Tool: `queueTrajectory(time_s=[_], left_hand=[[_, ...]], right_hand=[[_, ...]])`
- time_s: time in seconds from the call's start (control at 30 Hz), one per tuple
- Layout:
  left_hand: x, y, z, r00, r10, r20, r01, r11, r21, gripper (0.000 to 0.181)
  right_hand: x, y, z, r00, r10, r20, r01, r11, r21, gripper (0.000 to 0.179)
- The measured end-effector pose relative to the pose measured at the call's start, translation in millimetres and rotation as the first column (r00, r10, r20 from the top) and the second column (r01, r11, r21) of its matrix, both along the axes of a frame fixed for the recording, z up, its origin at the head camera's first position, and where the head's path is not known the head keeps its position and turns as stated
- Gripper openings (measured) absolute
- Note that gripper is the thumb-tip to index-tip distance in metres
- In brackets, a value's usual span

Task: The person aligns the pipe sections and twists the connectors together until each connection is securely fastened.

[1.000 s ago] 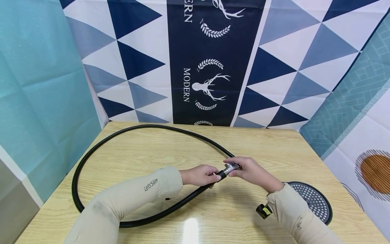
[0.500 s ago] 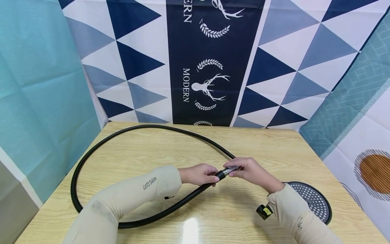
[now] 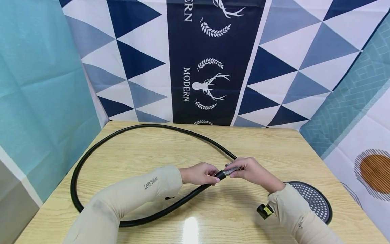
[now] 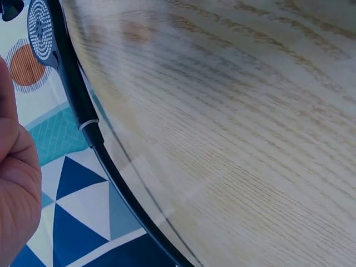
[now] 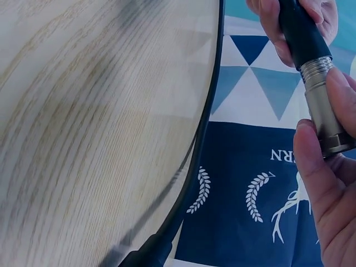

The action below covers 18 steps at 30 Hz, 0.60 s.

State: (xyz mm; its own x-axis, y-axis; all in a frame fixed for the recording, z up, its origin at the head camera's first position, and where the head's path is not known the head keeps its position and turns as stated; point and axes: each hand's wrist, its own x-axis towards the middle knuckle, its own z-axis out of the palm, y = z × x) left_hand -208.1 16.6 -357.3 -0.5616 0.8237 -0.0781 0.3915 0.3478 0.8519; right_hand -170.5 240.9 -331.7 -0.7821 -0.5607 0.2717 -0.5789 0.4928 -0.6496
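Note:
My left hand point(image 3: 201, 174) grips a black shower hose point(image 3: 170, 210) just behind its end. Its black end sleeve point(image 5: 303, 33) shows between those fingers in the right wrist view. With thumb and fingers, my right hand point(image 3: 248, 169) pinches a silver metal connector point(image 5: 322, 108) lined up with that sleeve. A narrow band of bright thread point(image 5: 316, 69) is visible between sleeve and connector. In the left wrist view only part of the left hand point(image 4: 16, 189) shows, at the left edge.
A round grey shower head point(image 3: 315, 200) lies at the table's right side, partly behind the right sleeve. Its handle point(image 4: 78, 97) joins the hose in the left wrist view. The hose loops widely over the wooden table point(image 3: 146, 156). Patterned cloth point(image 3: 140, 67) hangs behind.
Both hands stay in nearly the same place. The metal connector has turned between the right fingers, its shiny side part showing at different angles.

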Motion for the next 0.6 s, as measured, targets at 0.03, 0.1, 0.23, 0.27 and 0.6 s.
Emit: queueTrajectory(time_s=[0.03,0.1,0.23,0.27,0.6], left_hand=[[0.1,0.4,-0.2,1.000,-0.001,-0.007,0.001,1.000,-0.001,0.017],[0.1,1.2,-0.7,1.000,-0.002,-0.014,0.002,1.000,0.001,0.017],[1.1,1.5,-0.4,1.000,-0.001,-0.021,0.002,1.000,0.011,0.018],[1.2,1.8,-0.7,1.000,0.000,-0.022,0.000,1.000,0.013,0.019],[3.4,3.7,-2.0,0.999,0.046,-0.024,-0.046,0.999,0.015,0.018]], right_hand=[[-0.1,0.7,-0.4,1.000,0.004,-0.013,-0.004,1.000,0.002,0.019],[-0.4,2.0,-0.9,0.999,0.014,-0.029,-0.014,1.000,0.003,0.019],[-1.7,2.6,-1.8,0.998,0.046,-0.050,-0.046,0.999,-0.003,0.017],[-2.0,2.8,-1.8,0.997,0.054,-0.051,-0.055,0.999,-0.003,0.017],[-4.7,2.4,2.4,0.996,0.091,-0.023,-0.089,0.995,0.047,0.014]])
